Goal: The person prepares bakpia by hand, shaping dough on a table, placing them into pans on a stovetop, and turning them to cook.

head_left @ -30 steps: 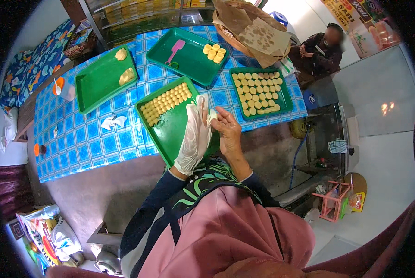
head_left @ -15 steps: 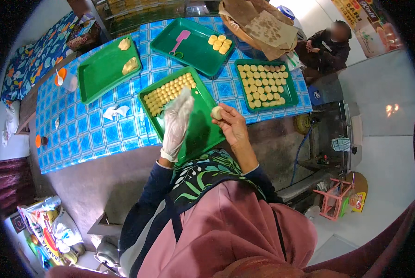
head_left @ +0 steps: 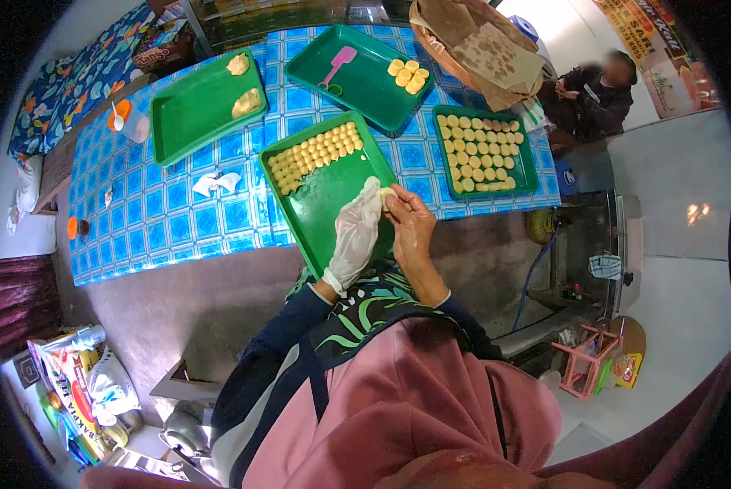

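At the near end of a green tray point(head_left: 312, 232), my two hands meet. My right hand point(head_left: 414, 236), bare, pinches a pale round piece of dough point(head_left: 387, 196) between thumb and fingers. My left hand point(head_left: 355, 236), in a clear plastic glove, has its fingers drawn together, their tips against or right beside the dough; whatever they hold is hidden. Rows of small yellow balls point(head_left: 312, 156) fill the far part of this tray.
A dark green tray point(head_left: 463, 189) on the right holds rows of flattened rounds. Behind, another tray point(head_left: 320, 69) has a pink spatula point(head_left: 338, 65) and several yellow rounds. Dough lumps point(head_left: 245, 103) lie in the left tray point(head_left: 170, 130). A person point(head_left: 598, 98) sits at the far right.
My gloved left hand has come back from over the yellow balls to the dough in my right hand. My right hand still holds the dough. The whole view has shifted slightly.
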A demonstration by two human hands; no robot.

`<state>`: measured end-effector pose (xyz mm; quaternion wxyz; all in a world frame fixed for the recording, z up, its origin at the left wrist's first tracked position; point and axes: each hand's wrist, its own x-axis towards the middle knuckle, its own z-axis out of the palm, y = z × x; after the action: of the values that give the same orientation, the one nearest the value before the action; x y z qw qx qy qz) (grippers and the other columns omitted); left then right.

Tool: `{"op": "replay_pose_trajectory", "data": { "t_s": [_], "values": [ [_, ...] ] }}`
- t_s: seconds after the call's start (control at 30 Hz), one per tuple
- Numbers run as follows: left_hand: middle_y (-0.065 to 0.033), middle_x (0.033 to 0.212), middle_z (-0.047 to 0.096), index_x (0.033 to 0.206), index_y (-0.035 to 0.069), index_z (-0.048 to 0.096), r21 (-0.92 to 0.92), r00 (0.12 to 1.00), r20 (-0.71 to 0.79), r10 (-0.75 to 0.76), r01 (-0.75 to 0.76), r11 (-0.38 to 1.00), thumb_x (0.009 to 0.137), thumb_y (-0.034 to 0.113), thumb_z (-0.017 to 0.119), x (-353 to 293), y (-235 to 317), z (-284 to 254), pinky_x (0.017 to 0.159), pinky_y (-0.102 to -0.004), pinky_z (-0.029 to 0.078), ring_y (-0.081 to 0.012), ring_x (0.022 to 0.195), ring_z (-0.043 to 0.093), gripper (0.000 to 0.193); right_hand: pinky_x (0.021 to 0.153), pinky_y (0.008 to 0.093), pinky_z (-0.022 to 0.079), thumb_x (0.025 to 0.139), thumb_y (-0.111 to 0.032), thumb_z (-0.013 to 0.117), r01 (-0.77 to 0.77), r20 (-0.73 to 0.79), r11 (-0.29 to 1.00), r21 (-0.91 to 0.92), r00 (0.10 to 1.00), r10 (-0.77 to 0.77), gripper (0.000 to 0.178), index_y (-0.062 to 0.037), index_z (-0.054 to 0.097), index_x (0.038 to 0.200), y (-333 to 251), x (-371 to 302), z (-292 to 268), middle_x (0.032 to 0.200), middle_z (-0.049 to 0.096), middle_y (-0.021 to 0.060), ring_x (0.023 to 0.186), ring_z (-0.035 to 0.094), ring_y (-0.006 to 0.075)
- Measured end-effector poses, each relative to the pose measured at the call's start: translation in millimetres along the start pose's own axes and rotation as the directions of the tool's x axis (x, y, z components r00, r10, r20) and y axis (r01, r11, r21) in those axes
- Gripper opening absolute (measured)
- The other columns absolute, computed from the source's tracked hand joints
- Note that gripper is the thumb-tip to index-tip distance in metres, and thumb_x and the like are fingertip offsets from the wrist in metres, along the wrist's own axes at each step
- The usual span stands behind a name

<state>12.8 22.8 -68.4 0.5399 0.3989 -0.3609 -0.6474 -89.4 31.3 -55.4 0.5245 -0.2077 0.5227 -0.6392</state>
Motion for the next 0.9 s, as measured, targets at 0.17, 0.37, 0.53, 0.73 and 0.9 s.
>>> {"op": "replay_pose_trajectory", "data": {
  "t_s": [0.17,0.37,0.53,0.73,0.9],
  "values": [
    [-0.0089,0.109,0.070,0.121,-0.005,0.064,-0.101,0.999,-0.049,-0.022,0.017,0.995,0.095,0.014,0.065,-2,15,0,0.092,-0.0275,0.047,-0.0141,0.103,0.062,0.033,0.072,0.0254,0.051,0.089,-0.004,0.070,0.016,0.060,1.000,0.014,0.998,-0.016,0.032,0.0059,0.062,0.118,2,0,-2,0.100,0.070,0.0100,0.083,0.066,0.0141],
    [-0.0066,0.106,0.068,0.119,-0.002,0.065,-0.550,0.979,0.056,-0.194,0.193,0.812,0.094,0.011,0.064,-2,31,-1,0.082,-0.0254,0.049,-0.0107,0.094,0.061,0.028,0.074,0.0318,0.057,0.089,-0.003,0.069,-0.032,0.105,0.998,0.051,0.994,0.027,0.031,0.0075,0.061,0.117,-6,-3,3,0.103,0.069,0.0131,0.088,0.067,0.0186],
    [-0.0071,0.111,0.065,0.119,-0.002,0.064,-0.363,0.987,0.087,-0.133,0.155,0.919,0.096,0.011,0.061,-5,27,-5,0.079,-0.0245,0.050,-0.0119,0.095,0.061,0.026,0.073,0.0321,0.059,0.088,-0.001,0.069,-0.049,0.161,0.995,0.087,0.986,0.034,0.032,0.0078,0.061,0.117,-9,-1,1,0.105,0.068,0.0159,0.090,0.068,0.0215],
    [-0.0051,0.108,0.066,0.121,-0.003,0.063,-0.200,1.000,-0.026,0.013,-0.018,0.980,0.095,0.011,0.063,-8,23,1,0.078,-0.0237,0.050,-0.0121,0.092,0.062,0.029,0.081,0.0359,0.056,0.086,0.000,0.068,0.332,0.082,0.928,-0.169,0.943,-0.323,0.039,0.0089,0.057,0.123,-7,3,7,0.108,0.067,0.0180,0.092,0.067,0.0262],
    [-0.0068,0.115,0.064,0.124,-0.006,0.059,-0.510,0.978,0.025,-0.207,0.191,0.839,0.095,0.010,0.064,-6,40,14,0.085,-0.0233,0.050,-0.0118,0.098,0.061,0.034,0.087,0.0416,0.051,0.083,0.006,0.061,0.700,0.465,0.329,-0.635,0.685,-0.561,0.042,0.0051,0.058,0.126,-28,-15,18,0.107,0.064,0.0198,0.098,0.062,0.0364]
  ]
}}
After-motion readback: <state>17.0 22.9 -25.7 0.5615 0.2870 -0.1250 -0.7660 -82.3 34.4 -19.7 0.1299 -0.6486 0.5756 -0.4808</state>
